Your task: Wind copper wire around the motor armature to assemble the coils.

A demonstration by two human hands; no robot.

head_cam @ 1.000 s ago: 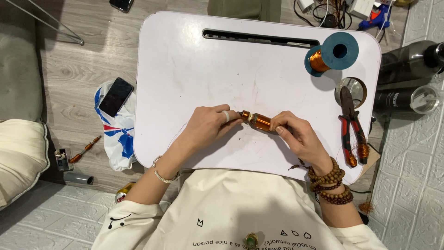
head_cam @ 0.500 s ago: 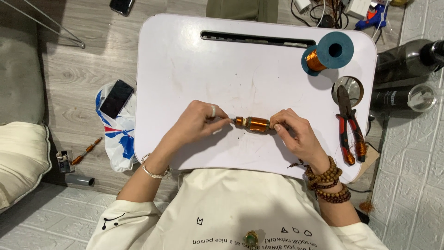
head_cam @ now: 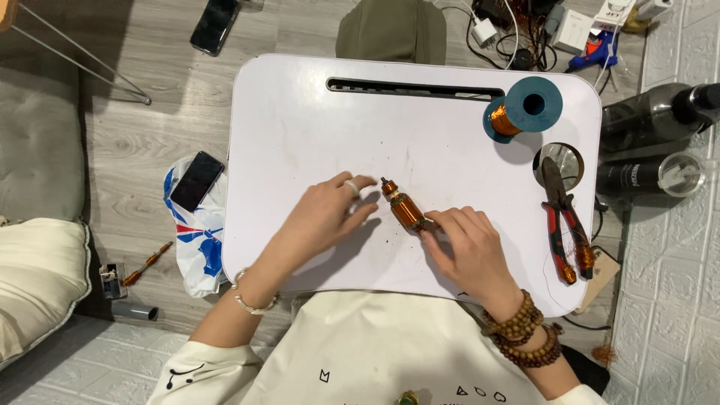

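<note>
White lap table (head_cam: 315,112), rounded corners, sits on grey wood-look floor (head_cam: 150,127). Long slot (head_cam: 412,88) near far edge, round cup hole (head_cam: 562,159) at right. On table: teal spool of copper wire (head_cam: 525,109) at far right, lying on its side; red-handled pliers (head_cam: 561,225) along right edge w/ nose over the cup hole; small copper-wound armature (head_cam: 405,208) at centre, tilted, shaft end pointing to far left. Left hand (head_cam: 326,217) rests on top just beside it; right hand (head_cam: 469,247) touches its near end. Dark specks & smudges on the surface.
</note>
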